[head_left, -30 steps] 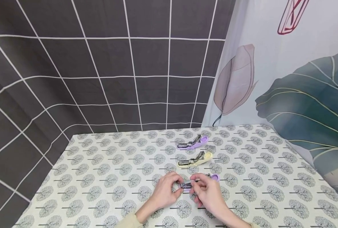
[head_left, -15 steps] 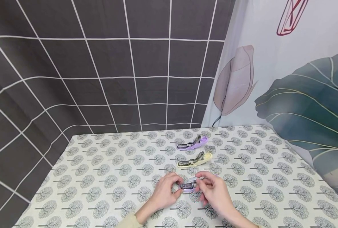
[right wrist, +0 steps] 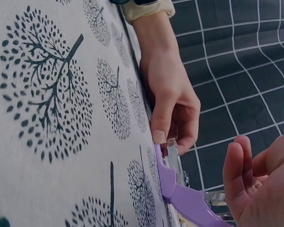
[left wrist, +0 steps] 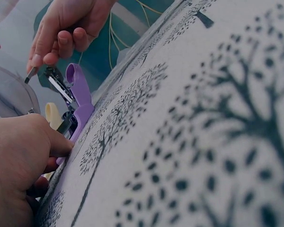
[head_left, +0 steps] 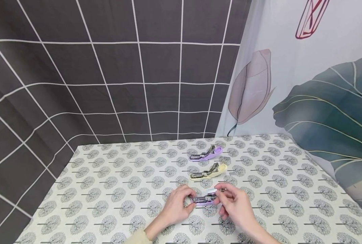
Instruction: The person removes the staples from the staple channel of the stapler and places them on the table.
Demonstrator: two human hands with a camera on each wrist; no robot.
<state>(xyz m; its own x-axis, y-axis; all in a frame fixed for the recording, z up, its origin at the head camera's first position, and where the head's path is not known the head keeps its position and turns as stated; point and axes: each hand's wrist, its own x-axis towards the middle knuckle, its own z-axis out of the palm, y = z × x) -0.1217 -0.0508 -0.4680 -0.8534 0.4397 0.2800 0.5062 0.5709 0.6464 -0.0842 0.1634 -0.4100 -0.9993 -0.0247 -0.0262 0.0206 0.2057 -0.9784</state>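
Observation:
A purple stapler (head_left: 203, 200) lies opened up in front of me, its metal magazine showing. My left hand (head_left: 176, 205) pinches its left end between thumb and fingers, as the left wrist view also shows on the purple body (left wrist: 84, 112). Over the stapler's right part, my right hand (head_left: 235, 204) pinches a small silver staple strip (head_left: 212, 191) by its end. In the left wrist view this strip (left wrist: 31, 75) is held clear of the stapler, near the raised top part. The right fingers hide some of the stapler's right end in the head view.
Behind it lie an opened yellow stapler (head_left: 210, 173) and another opened purple stapler (head_left: 207, 155). Small grey staple strips (head_left: 232, 174) lie to their right on the tree-print tablecloth (head_left: 123, 189). A dark grid curtain (head_left: 117, 67) hangs behind the table.
My right hand has moved to the right along the stapler, carrying the staple strip with it and uncovering more of the magazine. The left hand has stayed in place on the stapler's left end.

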